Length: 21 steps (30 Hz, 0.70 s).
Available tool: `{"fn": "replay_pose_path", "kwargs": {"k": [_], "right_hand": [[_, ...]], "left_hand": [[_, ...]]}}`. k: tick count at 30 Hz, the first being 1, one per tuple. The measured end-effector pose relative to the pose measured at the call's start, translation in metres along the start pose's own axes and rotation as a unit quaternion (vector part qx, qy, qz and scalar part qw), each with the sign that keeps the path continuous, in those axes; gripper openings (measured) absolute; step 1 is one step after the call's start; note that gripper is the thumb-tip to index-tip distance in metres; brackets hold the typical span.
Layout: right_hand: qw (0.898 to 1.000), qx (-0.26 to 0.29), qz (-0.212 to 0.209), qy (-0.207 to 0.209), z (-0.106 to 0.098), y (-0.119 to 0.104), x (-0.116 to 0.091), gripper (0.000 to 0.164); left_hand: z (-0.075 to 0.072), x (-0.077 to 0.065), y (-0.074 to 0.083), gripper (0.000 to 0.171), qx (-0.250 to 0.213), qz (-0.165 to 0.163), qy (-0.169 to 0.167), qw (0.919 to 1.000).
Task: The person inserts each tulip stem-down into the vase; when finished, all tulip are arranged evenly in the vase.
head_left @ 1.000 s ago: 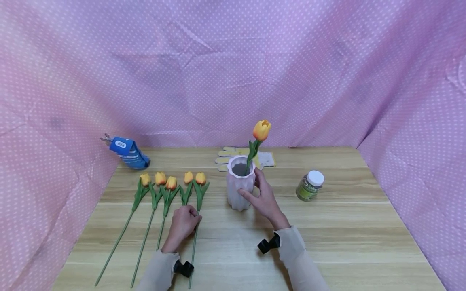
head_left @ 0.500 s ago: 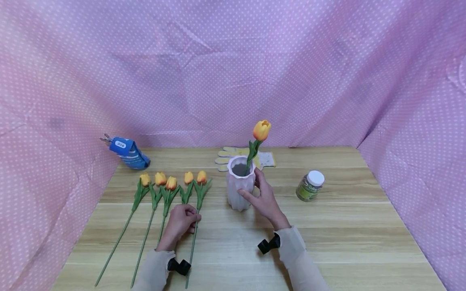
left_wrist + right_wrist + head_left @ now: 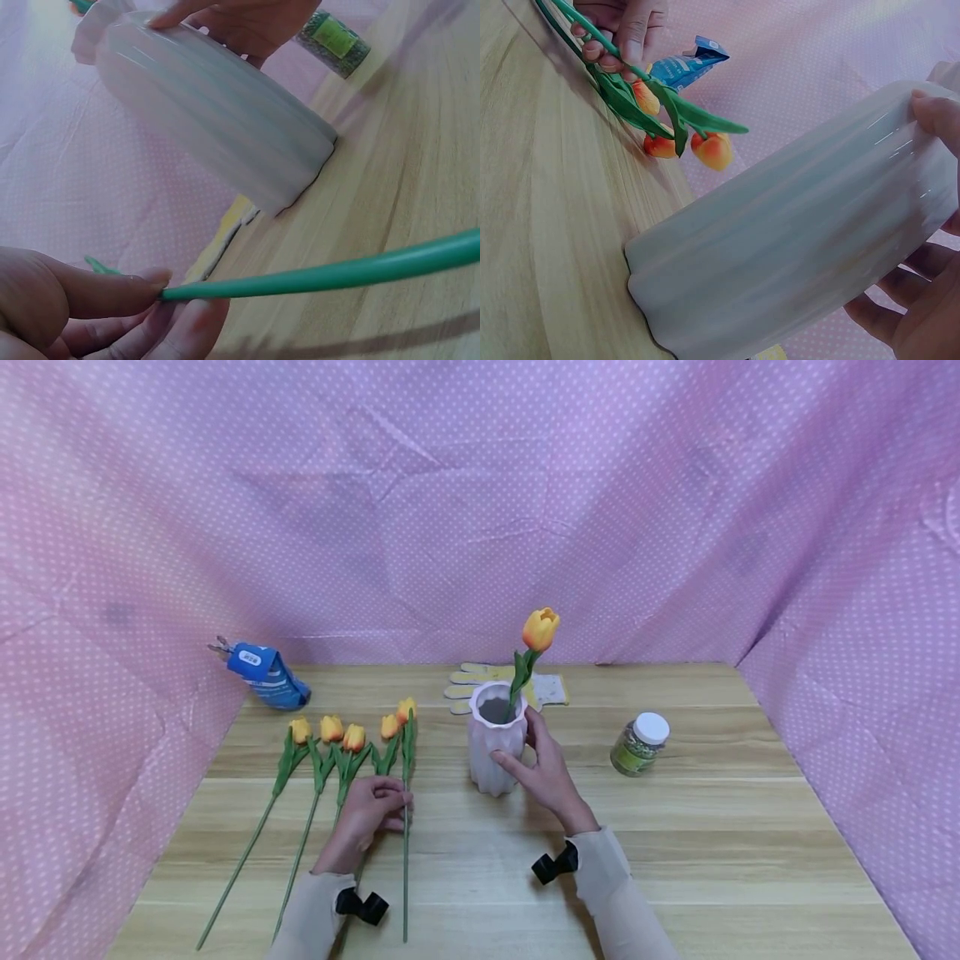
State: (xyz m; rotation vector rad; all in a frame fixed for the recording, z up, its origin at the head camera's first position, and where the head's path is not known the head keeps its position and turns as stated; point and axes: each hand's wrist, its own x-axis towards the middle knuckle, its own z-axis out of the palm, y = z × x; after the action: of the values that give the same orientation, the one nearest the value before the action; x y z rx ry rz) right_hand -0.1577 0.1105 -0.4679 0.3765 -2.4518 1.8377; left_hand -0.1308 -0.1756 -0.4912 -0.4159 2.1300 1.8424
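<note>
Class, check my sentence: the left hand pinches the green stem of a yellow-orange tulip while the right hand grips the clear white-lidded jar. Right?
Not quite: the right hand grips the pale fluted vase, not the clear white-lidded jar, as the head view shows. The left hand does pinch the green stem of a yellow-orange tulip.

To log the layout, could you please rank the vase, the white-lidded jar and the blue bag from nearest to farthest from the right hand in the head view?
1. Vase: held by the right hand.
2. White-lidded jar: to the hand's right.
3. Blue bag: far left, at the back.
</note>
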Motion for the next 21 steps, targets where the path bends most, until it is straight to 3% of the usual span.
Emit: {"fn": "replay_pose_path", "kwargs": {"k": [12,21], "right_hand": [[1.0,0.0,-0.009,0.0,0.0,-0.001,0.0,0.079],[1.0,0.002,-0.012,0.0,0.0,0.0,0.0,0.079]], "left_hand": [[-0.008,0.002,-0.001,0.02,-0.071,-0.008,-0.006,0.9974],[-0.016,-0.001,-0.001,0.013,-0.162,-0.006,-0.012,0.9867]]}}
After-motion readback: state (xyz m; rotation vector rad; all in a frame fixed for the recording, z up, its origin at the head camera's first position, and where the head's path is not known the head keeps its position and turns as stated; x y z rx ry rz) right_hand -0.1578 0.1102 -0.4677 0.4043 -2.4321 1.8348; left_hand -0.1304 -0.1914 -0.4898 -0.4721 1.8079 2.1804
